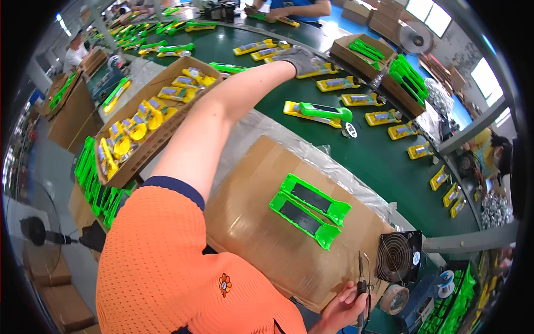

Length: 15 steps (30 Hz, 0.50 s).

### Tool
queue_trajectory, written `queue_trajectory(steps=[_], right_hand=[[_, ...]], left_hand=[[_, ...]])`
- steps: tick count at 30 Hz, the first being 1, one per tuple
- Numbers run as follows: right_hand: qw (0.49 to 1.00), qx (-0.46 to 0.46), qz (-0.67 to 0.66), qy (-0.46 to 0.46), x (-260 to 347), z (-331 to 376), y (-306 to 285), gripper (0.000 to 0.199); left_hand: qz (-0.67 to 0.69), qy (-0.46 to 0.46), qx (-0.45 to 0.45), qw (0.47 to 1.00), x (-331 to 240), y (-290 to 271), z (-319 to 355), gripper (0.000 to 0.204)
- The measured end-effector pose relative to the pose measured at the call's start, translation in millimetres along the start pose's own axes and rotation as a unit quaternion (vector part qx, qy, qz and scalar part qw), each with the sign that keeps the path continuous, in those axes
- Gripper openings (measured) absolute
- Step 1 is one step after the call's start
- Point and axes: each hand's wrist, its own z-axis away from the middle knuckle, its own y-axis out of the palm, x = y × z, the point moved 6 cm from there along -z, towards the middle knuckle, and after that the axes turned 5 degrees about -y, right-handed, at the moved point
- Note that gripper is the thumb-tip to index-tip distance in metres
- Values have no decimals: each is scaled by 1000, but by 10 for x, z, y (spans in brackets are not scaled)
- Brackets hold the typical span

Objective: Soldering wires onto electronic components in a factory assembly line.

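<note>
My left hand (300,60), in a grey glove, reaches far across to the green conveyor belt (267,94). It lies over the row of yellow parts, by a yellow part (321,69) with a silvery cylinder. Its fingers are mostly hidden, so a grip cannot be made out. Low on the right, my bare right hand (346,305) is closed around a soldering iron (361,285), its tip pointing up. Two green plastic shells (303,220) with dark panels lie side by side on the brown cardboard work surface (250,222), touched by neither hand.
A carton of yellow parts (153,156) stands at left. A green shell on a yellow one (322,112) lies on the belt. A small fan (394,257) and tape roll (394,299) sit near my right hand. A co-worker (295,10) works across the belt.
</note>
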Motion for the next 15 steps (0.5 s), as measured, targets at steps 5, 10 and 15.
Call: queue_trajectory(steps=[5,10,15], right_hand=[[999,-9,33,-18,-5,-32,-39,16],[999,38,26,-27,-1,-40,-20,18],[998,51,-25,19,-67,-51,-86,13]], left_hand=[[-23,-74,111,991,205,884,-424,46],[11,-92,13,996,200,283,12,36],[199,151,-21,968,-211,-589,1387,49]])
